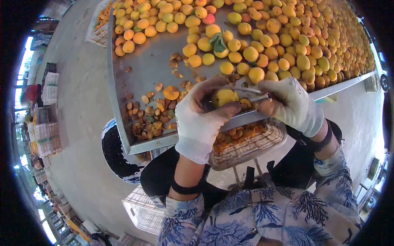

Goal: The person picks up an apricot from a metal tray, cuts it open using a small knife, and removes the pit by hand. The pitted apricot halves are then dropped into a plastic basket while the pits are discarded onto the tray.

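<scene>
My left hand (198,121), in a white glove with soiled fingers, curls around a yellow apricot (225,97) near the front edge of the metal table (150,82). My right hand (293,102), gloved the same way, is closed on a slim metal tool (254,96) that reaches across to the apricot; its exact kind is hard to make out. Below both hands, a plastic basket (248,156) holds orange apricot pieces (234,137). Left of my left hand lie brown apricot pits (143,129) and an orange apricot half (171,92).
A large heap of apricots (303,37) covers the table's far and right side, with a green leaf (219,41) among them. A raised metal rim (119,106) borders the table. A dark-topped bucket (119,151) and a white crate (141,209) stand on the floor at left.
</scene>
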Demonstrator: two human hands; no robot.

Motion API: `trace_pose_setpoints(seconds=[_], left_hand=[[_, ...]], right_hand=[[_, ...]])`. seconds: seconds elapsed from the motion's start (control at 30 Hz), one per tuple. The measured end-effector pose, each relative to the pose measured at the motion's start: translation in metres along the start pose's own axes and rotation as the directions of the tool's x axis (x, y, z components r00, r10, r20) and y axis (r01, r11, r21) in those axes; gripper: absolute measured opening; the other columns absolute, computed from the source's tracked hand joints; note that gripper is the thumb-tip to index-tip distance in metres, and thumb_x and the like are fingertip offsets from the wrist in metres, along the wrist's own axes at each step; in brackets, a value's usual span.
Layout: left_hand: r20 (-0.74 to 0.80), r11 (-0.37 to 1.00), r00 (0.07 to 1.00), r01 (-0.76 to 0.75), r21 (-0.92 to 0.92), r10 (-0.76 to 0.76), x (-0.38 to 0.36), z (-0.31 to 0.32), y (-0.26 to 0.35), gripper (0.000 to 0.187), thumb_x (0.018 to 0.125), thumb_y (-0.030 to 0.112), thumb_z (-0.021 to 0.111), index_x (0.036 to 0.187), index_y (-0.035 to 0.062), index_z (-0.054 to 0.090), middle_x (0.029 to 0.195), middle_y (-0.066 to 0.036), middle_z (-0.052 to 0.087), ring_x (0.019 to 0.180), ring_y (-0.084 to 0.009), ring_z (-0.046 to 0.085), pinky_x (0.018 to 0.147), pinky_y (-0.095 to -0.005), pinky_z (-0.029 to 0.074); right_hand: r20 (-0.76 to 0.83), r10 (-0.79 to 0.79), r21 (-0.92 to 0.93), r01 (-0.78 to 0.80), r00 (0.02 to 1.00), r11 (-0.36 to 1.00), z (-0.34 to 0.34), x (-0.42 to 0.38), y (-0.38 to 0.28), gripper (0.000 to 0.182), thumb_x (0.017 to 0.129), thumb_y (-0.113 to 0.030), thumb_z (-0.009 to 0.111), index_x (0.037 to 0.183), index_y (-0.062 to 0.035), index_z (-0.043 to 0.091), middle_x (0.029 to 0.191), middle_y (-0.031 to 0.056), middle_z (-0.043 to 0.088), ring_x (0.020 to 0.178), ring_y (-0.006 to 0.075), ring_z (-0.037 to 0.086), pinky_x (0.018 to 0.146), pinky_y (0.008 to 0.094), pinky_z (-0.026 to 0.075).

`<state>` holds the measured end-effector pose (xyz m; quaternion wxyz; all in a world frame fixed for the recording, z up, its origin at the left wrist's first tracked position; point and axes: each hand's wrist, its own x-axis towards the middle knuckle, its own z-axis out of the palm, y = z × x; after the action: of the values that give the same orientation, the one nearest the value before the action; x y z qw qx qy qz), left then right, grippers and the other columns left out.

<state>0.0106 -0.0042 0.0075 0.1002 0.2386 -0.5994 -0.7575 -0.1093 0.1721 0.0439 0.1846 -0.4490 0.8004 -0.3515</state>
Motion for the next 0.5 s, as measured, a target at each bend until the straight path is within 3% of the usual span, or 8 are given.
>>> trace_pose_setpoints(seconds=[0.03,0.07,0.33,0.43,0.5], left_hand=[[0.002,1.000,1.000,0.004,0.002,-0.004,0.0000,-0.0016,-0.0025,0.049,0.064,-0.008,0.076,0.111,-0.0036,0.063,0.102,-0.009,0.066,0.088,-0.0140,0.064,0.079,-0.0264,0.053],[0.009,1.000,1.000,0.007,0.007,-0.007,0.0004,-0.0032,-0.0047,0.049,0.064,-0.008,0.077,0.110,-0.0035,0.063,0.101,-0.009,0.066,0.088,-0.0137,0.064,0.079,-0.0264,0.053],[0.004,0.997,0.997,0.074,0.028,-0.075,-0.0023,-0.0056,-0.0021,0.048,0.063,-0.005,0.078,0.109,-0.0035,0.064,0.099,-0.009,0.067,0.088,-0.0128,0.063,0.078,-0.0264,0.052],[0.018,0.989,0.998,0.058,0.135,-0.061,-0.0027,-0.0055,0.0001,0.047,0.063,-0.006,0.078,0.109,-0.0040,0.065,0.100,-0.009,0.068,0.089,-0.0130,0.063,0.080,-0.0267,0.052],[0.055,0.982,0.998,0.019,0.187,-0.030,-0.0036,-0.0058,-0.0001,0.053,0.062,-0.016,0.066,0.114,-0.0087,0.060,0.105,-0.014,0.065,0.095,-0.0200,0.064,0.085,-0.0305,0.053]], right_hand=[[0.001,-0.080,-0.045,0.080,0.997,0.996,0.0011,-0.0024,0.0008,0.034,0.085,-0.027,0.069,0.108,-0.0035,0.064,0.067,0.0120,0.056,0.062,0.0280,0.060,0.058,0.0355,0.046],[0.101,0.012,-0.033,-0.009,0.995,0.999,-0.0006,-0.0021,0.0031,0.035,0.084,-0.029,0.070,0.108,-0.0049,0.064,0.070,0.0124,0.059,0.067,0.0304,0.062,0.060,0.0373,0.048],[0.105,-0.005,-0.122,0.018,0.994,0.992,0.0042,-0.0063,0.0055,0.037,0.083,-0.033,0.070,0.109,-0.0077,0.064,0.074,0.0145,0.062,0.071,0.0330,0.064,0.061,0.0379,0.049],[0.117,0.023,-0.143,-0.006,0.993,0.990,0.0055,-0.0069,0.0052,0.035,0.084,-0.034,0.069,0.106,-0.0072,0.064,0.073,0.0158,0.062,0.071,0.0341,0.064,0.061,0.0395,0.050],[0.153,0.074,-0.174,-0.047,0.986,0.984,0.0084,-0.0074,0.0071,0.034,0.084,-0.035,0.069,0.104,-0.0067,0.064,0.072,0.0164,0.062,0.071,0.0346,0.064,0.062,0.0405,0.050]])
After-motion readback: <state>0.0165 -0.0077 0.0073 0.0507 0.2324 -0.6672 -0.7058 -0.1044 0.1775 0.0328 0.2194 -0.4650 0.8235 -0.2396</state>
